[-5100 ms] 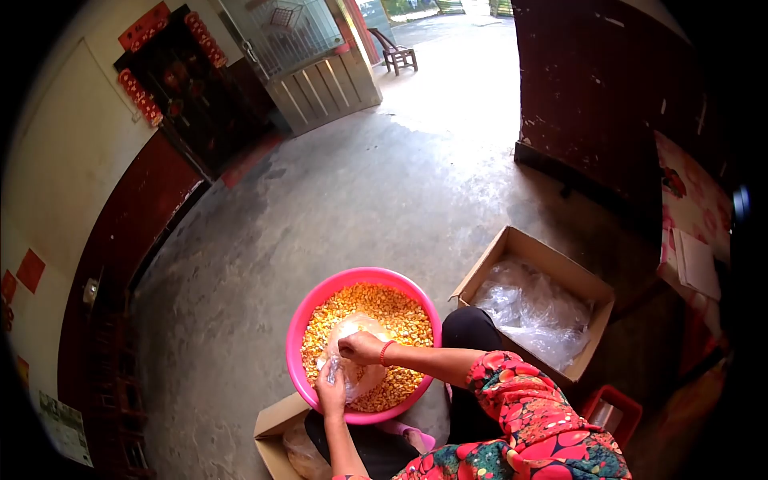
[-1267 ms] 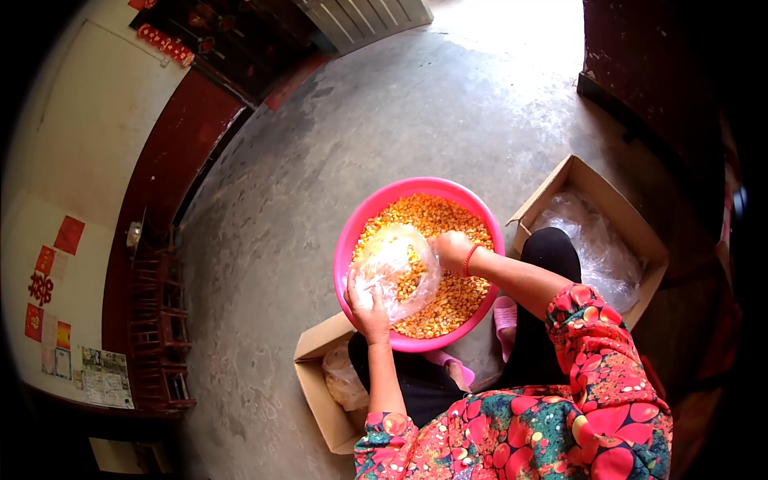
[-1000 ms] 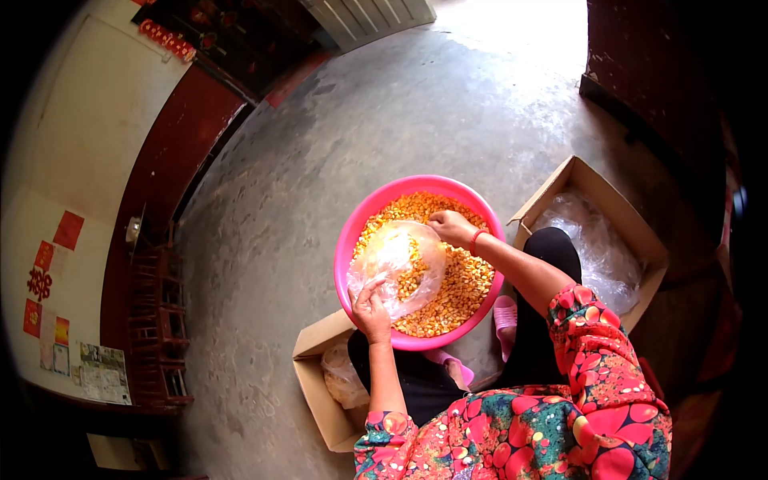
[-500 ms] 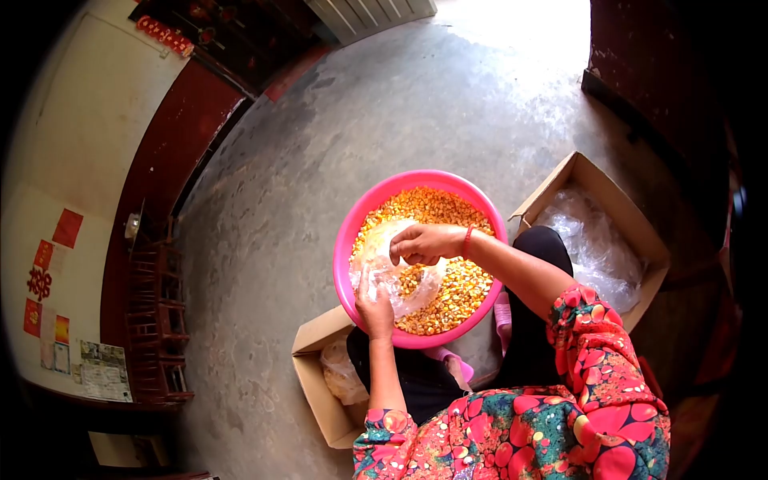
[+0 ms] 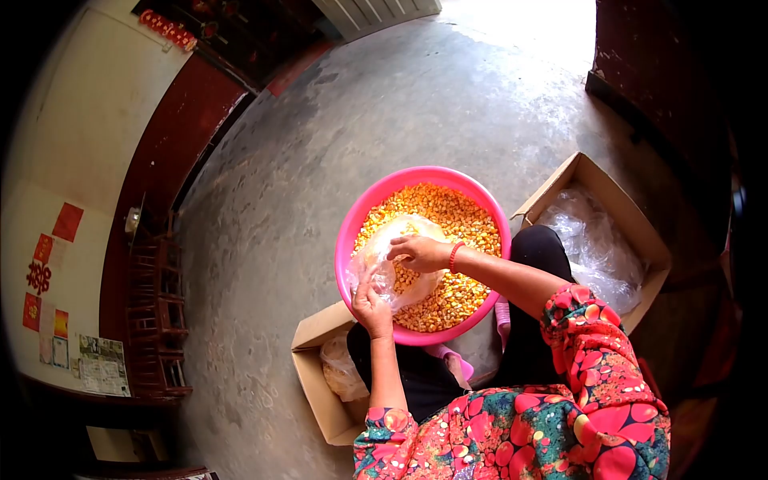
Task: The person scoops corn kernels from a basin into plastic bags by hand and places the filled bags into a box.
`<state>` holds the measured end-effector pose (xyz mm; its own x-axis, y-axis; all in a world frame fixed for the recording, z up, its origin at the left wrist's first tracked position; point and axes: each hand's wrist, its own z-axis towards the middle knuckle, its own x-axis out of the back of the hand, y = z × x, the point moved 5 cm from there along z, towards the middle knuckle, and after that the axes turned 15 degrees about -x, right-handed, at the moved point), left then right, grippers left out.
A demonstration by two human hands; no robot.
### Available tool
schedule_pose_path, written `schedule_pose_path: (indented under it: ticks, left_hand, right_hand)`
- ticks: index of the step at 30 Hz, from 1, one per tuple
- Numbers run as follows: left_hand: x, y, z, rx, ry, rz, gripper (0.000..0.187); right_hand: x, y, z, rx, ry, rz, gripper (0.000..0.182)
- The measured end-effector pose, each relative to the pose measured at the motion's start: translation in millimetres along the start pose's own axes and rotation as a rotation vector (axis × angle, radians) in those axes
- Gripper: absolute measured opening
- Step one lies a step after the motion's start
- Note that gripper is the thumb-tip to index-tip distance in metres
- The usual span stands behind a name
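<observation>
A pink basin point(image 5: 344, 240) full of yellow corn kernels point(image 5: 460, 216) stands before my knees. Over the kernels lies a clear plastic bag point(image 5: 422, 226) with its mouth spread, and kernels show within its outline. My left hand point(image 5: 373, 310) is closed on the near left edge of the bag, fingertips pinching the film. Bent fingers pointing left and down, my right hand point(image 5: 422, 253) hovers over the bag's mouth; what it holds, if anything, is hidden under the fingers.
A cardboard box point(image 5: 640, 214) with clear plastic bags point(image 5: 588, 240) sits to the right. Another cardboard box point(image 5: 320, 392), holding a filled plastic bag point(image 5: 342, 370), is at the left. Wooden stools point(image 5: 156, 316) line the left wall on the concrete floor point(image 5: 264, 224).
My right hand has dropped a little lower over the bag, its fingers slightly less tucked. The bag's mouth is spread wider. My left hand keeps hold of the edge.
</observation>
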<state>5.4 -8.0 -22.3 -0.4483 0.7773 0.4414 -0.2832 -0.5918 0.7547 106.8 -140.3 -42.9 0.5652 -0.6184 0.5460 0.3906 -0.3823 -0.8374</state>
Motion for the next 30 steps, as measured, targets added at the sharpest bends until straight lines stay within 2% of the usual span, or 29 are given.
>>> schedule_pose_path:
  ticks: [1, 3, 5, 7, 9, 10, 11, 13, 15, 16, 17, 18, 20, 23, 25, 27, 30]
  left_hand:
    - [0.7, -7.1, -1.8, 0.0, 0.0, 0.0, 0.042]
    - [-3.7, -18.2, -3.0, -0.09, -0.067, 0.006, 0.032]
    - [-8.3, 2.5, 3.8, -0.09, -0.063, 0.01, 0.03]
    - [-11.2, 9.8, 6.4, -0.088, -0.06, 0.014, 0.03]
    - [-11.6, 12.1, 7.0, -0.15, -0.054, 0.091, 0.039]
    - [-10.6, 4.0, 5.3, -0.205, -0.059, 0.125, 0.047]
    - [-10.4, -0.4, 4.1, -0.204, -0.059, 0.124, 0.047]
    - [-5.6, -10.2, 1.7, -0.111, 0.032, 0.126, 0.047]
    - [-6.3, -12.1, 2.0, -0.048, 0.021, 0.052, 0.051]
    - [-6.1, -9.8, 2.3, -0.097, 0.031, 0.068, 0.05]
    - [-5.8, -7.2, 2.9, -0.145, 0.04, 0.084, 0.049]
    - [-6.1, -9.1, 3.1, -0.146, 0.039, 0.082, 0.049]
    - [-6.8, -15.5, 2.1, -0.085, 0.041, 0.021, 0.049]
    - [-6.1, -17.3, 0.8, -0.069, 0.028, 0.069, 0.049]
    - [-6.9, -16.4, 1.5, -0.074, 0.029, 0.059, 0.049]
    - [-6.7, -15.1, 1.4, -0.079, 0.025, 0.053, 0.049]
    - [-6.8, -16.7, 1.4, -0.066, 0.033, 0.048, 0.049]
  right_hand:
    - [-2.5, 1.5, 0.1, 0.0, 0.0, 0.0, 0.031]
    - [3.3, -1.3, -2.1, 0.105, 0.292, -0.257, 0.033]
    - [14.3, -5.0, -0.9, 0.112, 0.269, -0.245, 0.034]
    - [28.0, -9.9, -0.2, 0.023, -0.044, 0.174, 0.031]
    - [53.5, -20.4, -6.8, -0.201, -0.205, 0.535, 0.023]
    - [70.4, -20.6, -8.2, -0.217, -0.097, 0.574, 0.021]
    - [85.7, -15.5, -8.9, -0.232, 0.012, 0.611, 0.019]
    - [108.6, 17.5, -3.9, -0.157, 0.348, 0.644, 0.018]
    - [132.5, 36.1, -18.8, -0.379, 0.525, 0.067, 0.017]
    - [135.3, 42.7, -22.0, -0.544, 0.476, -0.228, 0.015]
    - [135.0, 45.0, -26.5, -0.545, 0.477, -0.228, 0.015]
    - [128.3, 48.4, -31.6, -0.591, 0.412, -0.356, 0.015]
    - [117.8, 58.2, -39.8, -0.675, 0.289, -0.569, 0.016]
    - [109.4, 60.3, -45.9, -0.65, 0.286, -0.633, 0.016]
    - [91.0, 60.3, -47.4, -0.61, 0.174, -0.753, 0.019]
    - [74.3, 59.5, -48.9, -0.616, 0.252, -0.671, 0.021]
    - [55.2, 40.9, -48.9, -0.599, 0.192, -0.587, 0.021]
